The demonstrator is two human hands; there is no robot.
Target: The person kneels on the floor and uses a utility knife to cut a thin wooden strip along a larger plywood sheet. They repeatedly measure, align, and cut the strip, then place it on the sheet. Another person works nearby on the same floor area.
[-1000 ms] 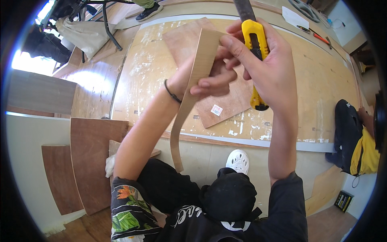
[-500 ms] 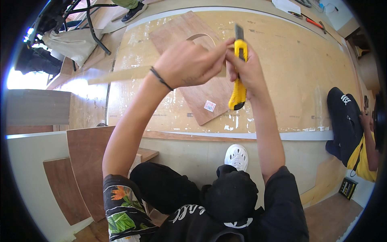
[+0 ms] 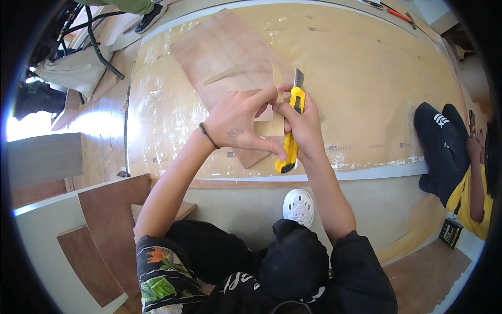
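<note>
Strip (image 3: 277,127) loops above the board (image 3: 198,49), pinched in my left hand (image 3: 238,118); my right hand (image 3: 306,125) is closed around the knife (image 3: 296,100), blade (image 3: 298,78) out. Bending is done; whether any cut remains, I cannot tell.

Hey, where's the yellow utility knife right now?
In the head view, the yellow utility knife is just right of centre, held in the right hand beside the left hand, above the white shoe.

This is looking like a carpentry workspace: wood panels (image 3: 117,230) are crowding the left, a red-handled tool (image 3: 399,14) is lying beyond a (scuffed) board (image 3: 366,89).
</note>
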